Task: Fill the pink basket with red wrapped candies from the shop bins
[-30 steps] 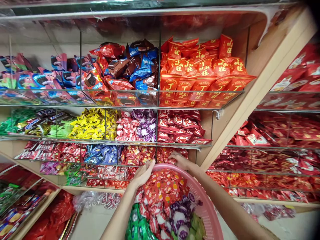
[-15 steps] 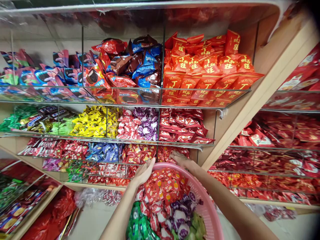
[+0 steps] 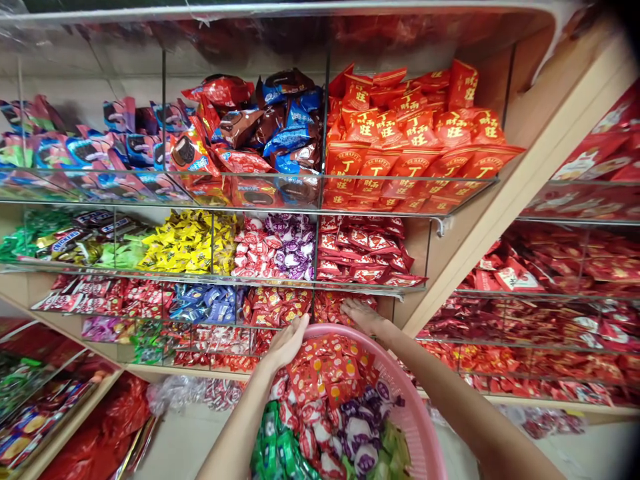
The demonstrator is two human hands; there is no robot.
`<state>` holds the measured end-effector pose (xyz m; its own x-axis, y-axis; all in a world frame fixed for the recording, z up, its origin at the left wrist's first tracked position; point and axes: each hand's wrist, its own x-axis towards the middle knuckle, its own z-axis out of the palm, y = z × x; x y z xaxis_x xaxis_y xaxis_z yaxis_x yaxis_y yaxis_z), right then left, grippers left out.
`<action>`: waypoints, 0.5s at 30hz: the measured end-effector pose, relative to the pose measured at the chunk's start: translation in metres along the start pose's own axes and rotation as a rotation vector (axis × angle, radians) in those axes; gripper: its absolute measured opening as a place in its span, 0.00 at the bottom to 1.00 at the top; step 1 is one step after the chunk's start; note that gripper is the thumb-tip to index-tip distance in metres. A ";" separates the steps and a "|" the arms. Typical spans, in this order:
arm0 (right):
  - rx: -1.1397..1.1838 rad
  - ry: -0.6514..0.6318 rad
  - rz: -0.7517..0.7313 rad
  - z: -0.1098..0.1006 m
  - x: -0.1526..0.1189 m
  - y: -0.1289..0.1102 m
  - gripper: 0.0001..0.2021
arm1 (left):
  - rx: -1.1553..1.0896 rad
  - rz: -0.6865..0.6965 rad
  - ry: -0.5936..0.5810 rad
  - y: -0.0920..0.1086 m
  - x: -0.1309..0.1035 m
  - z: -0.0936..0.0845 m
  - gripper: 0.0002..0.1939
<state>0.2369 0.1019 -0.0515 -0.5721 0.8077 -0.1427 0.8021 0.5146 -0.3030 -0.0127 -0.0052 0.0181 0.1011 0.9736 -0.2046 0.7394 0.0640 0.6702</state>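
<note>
A pink plastic basket is in front of me, tilted so its contents face me. In it lie flat red packets with orange dots, red-and-white twist-wrapped candies, purple-and-white candies, green-wrapped sweets and pale green packets. My left hand is at the basket's upper left rim and holds it, its lower fingers hidden. Beyond the rim, my right hand reaches over red-wrapped candies in a low shelf compartment, fingers apart. I see nothing held in it.
Clear shelf panels edge the compartments above my hands. Higher up are yellow candies, cookie packs and red-gold packets. A slanting wooden upright stands at right. Plastic-bagged candies lie on the floor below.
The view has shifted very slightly. My right hand moves a little over the red-wrapped candies, while my left hand and the basket stay in place.
</note>
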 end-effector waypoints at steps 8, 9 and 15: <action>0.129 0.143 -0.031 -0.002 -0.010 0.001 0.19 | 0.037 -0.005 -0.010 0.000 0.000 0.000 0.37; 0.154 0.166 -0.023 -0.001 -0.011 0.001 0.19 | 0.032 -0.006 -0.014 0.001 0.000 0.000 0.37; 0.329 0.314 -0.017 -0.004 -0.008 -0.002 0.19 | 0.012 0.004 -0.025 0.001 0.000 -0.001 0.37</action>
<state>0.2401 0.0956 -0.0460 -0.4644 0.8740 0.1428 0.6667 0.4511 -0.5933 -0.0131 -0.0049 0.0193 0.1202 0.9682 -0.2195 0.7470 0.0574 0.6624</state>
